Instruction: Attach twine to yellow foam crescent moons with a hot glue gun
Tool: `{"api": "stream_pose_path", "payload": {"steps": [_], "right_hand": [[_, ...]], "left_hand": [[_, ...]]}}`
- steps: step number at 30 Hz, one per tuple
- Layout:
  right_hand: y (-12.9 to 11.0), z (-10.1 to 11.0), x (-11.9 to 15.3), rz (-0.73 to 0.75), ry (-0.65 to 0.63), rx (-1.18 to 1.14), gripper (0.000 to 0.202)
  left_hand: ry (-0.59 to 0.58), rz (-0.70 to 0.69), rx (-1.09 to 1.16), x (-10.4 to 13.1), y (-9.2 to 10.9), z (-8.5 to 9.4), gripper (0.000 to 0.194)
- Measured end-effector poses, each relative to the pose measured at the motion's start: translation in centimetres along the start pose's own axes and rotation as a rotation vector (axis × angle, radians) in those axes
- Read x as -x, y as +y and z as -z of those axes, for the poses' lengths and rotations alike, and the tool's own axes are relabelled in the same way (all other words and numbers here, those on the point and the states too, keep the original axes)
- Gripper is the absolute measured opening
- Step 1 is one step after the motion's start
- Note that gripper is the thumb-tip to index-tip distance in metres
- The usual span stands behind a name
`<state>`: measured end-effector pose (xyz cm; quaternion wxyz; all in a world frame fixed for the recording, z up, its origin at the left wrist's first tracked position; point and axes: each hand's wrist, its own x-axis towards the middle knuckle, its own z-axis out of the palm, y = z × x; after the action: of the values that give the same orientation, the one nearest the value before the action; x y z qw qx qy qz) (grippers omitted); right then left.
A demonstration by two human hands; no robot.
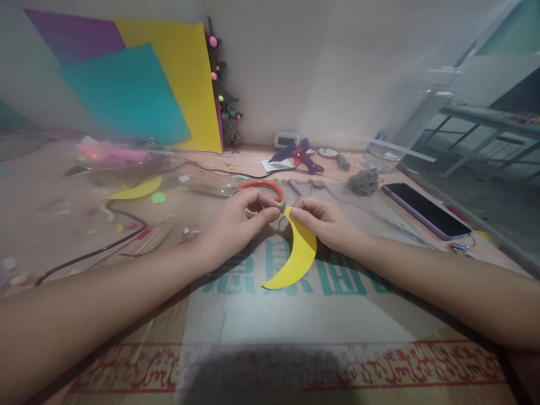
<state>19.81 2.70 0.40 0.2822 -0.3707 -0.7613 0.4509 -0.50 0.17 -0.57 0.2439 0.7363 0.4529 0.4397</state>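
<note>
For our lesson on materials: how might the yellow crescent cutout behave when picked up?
The yellow crescent cutout is probably light, as it looks like thin sheet. It may be fairly stiff: the right hand pinches its upper end, yet its body shows no obvious fold. Its narrow lower tip might crease easily.

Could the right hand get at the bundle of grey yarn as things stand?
Probably yes: the grey yarn lies beyond the right hand, with nothing tall seen between them. That hand pinches the yellow crescent, though, so it would likely have to let go first.
</note>
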Motion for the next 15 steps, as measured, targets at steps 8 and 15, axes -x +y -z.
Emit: {"api": "stream_pose_path", "payload": {"steps": [8, 15], "right_hand": [[-0.06, 0.02, -0.12, 0.045, 0.026, 0.030, 0.031], [-0.04, -0.04, -0.13, 0.039, 0.007, 0.003, 0.029]], "left_hand": [[-0.007, 0.002, -0.022, -0.11, 0.16, 0.00, 0.021], [0.022, 0.007, -0.036, -0.04, 0.41, 0.07, 0.022]]}}
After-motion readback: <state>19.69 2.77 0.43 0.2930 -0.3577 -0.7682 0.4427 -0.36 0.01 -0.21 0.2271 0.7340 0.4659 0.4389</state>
